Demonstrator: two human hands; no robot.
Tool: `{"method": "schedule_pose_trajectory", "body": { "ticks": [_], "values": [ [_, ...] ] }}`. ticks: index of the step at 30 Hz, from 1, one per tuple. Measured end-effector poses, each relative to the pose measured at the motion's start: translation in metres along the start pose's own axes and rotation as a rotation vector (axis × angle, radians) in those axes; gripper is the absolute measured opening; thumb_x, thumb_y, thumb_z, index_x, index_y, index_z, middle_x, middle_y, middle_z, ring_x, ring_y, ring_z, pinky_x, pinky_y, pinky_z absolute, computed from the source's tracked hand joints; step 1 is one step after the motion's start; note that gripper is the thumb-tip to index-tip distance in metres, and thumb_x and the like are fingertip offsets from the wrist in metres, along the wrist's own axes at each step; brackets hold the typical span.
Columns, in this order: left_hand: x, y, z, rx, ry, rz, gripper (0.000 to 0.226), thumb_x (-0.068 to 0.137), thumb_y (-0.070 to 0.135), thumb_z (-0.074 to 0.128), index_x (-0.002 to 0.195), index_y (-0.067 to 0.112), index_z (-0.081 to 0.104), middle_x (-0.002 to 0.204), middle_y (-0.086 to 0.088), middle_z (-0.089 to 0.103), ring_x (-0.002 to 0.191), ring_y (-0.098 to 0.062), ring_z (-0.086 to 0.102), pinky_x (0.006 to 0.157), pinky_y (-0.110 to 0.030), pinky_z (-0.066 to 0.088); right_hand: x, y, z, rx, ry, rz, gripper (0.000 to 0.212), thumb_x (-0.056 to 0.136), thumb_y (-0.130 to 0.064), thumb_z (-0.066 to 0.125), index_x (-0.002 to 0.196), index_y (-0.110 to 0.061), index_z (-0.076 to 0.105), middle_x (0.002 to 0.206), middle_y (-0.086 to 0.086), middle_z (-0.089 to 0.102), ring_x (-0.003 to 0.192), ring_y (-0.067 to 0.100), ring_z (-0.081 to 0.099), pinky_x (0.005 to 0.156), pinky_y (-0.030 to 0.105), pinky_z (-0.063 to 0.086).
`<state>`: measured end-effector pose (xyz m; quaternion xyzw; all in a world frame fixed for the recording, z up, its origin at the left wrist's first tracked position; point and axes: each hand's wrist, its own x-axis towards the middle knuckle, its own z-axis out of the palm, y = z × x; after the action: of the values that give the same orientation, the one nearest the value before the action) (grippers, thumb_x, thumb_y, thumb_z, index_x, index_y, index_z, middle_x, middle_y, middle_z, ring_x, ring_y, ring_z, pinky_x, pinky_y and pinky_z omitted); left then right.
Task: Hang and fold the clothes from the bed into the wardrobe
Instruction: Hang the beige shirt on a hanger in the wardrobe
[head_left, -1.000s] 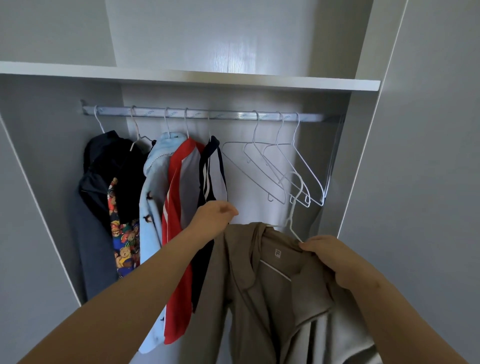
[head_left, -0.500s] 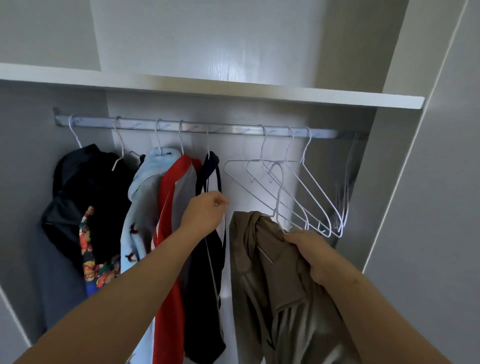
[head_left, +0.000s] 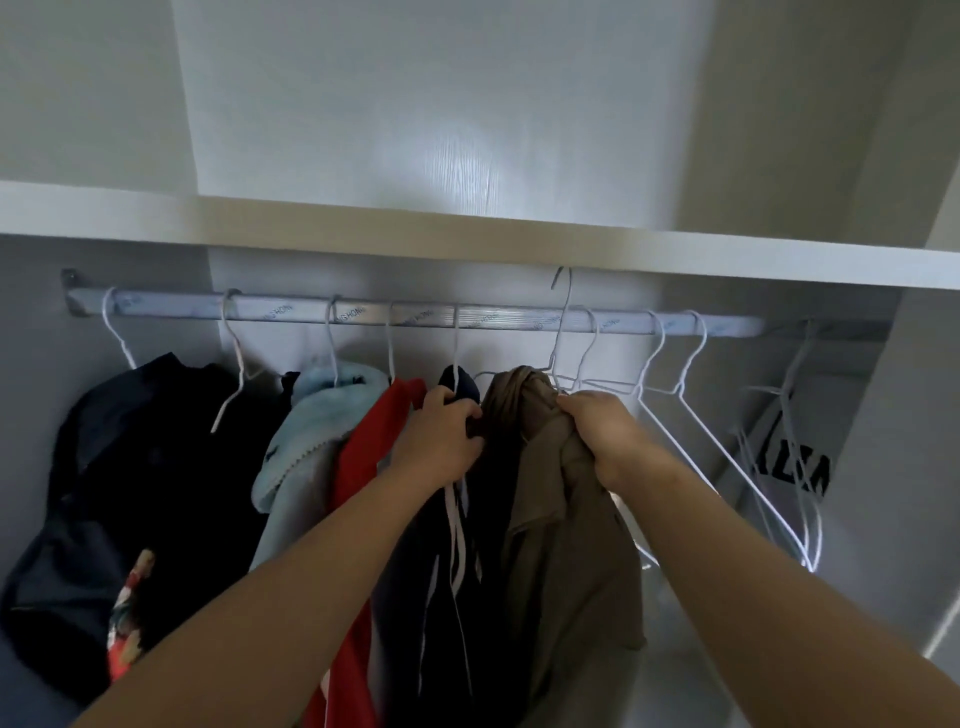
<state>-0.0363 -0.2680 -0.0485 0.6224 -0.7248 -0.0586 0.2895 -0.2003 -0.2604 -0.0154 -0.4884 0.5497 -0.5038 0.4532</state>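
A brown jacket (head_left: 566, 530) on a white wire hanger (head_left: 563, 322) is held up at the wardrobe rail (head_left: 498, 319); the hanger's hook stands at rail height, just in front of it. My right hand (head_left: 602, 436) grips the jacket's shoulder and the hanger. My left hand (head_left: 441, 441) grips the jacket's left edge, against the navy top (head_left: 447, 582) hanging beside it. On the rail to the left hang a red garment (head_left: 363, 467), a light blue fleece (head_left: 306, 441) and a black jacket (head_left: 150, 467).
Several empty white wire hangers (head_left: 691, 410) hang on the rail to the right of the jacket. A white shelf (head_left: 467, 234) runs just above the rail. The wardrobe's right side panel (head_left: 914, 467) stands close by, with black lettering low on it.
Both hands have lifted the brown jacket up to the rail, and its hanger hook now stands at rail height. My view has moved closer and tilted up.
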Motion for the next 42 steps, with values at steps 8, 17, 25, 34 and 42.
{"method": "schedule_pose_trajectory", "body": {
  "ticks": [8,17,25,34,42],
  "values": [
    [0.022,-0.025,0.012,-0.109,-0.025,-0.042,0.04,0.083,0.019,0.063,0.122,0.02,0.054,0.121,-0.008,0.042,0.109,-0.022,0.048,0.092,-0.029,0.042,0.058,0.011,0.033,-0.121,0.012,0.016,0.031,0.09,-0.007,0.053,0.061,-0.011,0.042,0.061,0.009,0.041,0.055,0.018,0.039,0.053,0.028,0.034],
    [0.023,-0.036,0.025,-0.416,0.017,-0.105,0.03,0.077,0.016,0.064,0.097,0.036,0.054,0.108,-0.006,0.053,0.091,-0.024,0.059,0.077,-0.043,0.055,0.065,0.039,0.042,-0.132,0.049,0.027,0.02,0.094,-0.013,0.05,0.074,-0.009,0.052,0.065,0.007,0.049,0.057,0.016,0.046,0.053,0.024,0.038],
    [0.018,-0.031,0.034,-0.49,0.07,-0.152,0.031,0.081,0.012,0.064,0.104,0.031,0.057,0.107,-0.01,0.057,0.088,-0.022,0.059,0.076,-0.032,0.052,0.061,0.056,0.035,-0.237,0.145,-0.03,0.016,0.093,-0.022,0.049,0.084,-0.009,0.049,0.069,0.002,0.048,0.061,0.014,0.045,0.056,0.025,0.037],
    [-0.025,-0.001,0.03,-0.411,0.183,-0.215,0.023,0.088,0.011,0.058,0.11,0.016,0.06,0.124,-0.005,0.039,0.084,-0.007,0.043,0.074,-0.018,0.039,0.009,0.068,0.005,-0.087,0.121,0.056,0.014,0.086,-0.008,0.047,0.074,-0.014,0.042,0.078,0.008,0.047,0.072,0.022,0.045,0.053,0.026,0.035],
    [-0.112,0.069,0.038,-0.672,0.031,-0.214,0.013,0.093,0.021,0.05,0.087,0.028,0.059,0.09,0.008,0.059,0.086,-0.013,0.056,0.072,-0.023,0.042,-0.092,0.082,-0.048,-0.063,0.104,0.108,0.007,0.095,-0.019,0.048,0.096,-0.012,0.048,0.084,0.003,0.052,0.064,0.012,0.049,0.057,0.023,0.041]
  ]
}}
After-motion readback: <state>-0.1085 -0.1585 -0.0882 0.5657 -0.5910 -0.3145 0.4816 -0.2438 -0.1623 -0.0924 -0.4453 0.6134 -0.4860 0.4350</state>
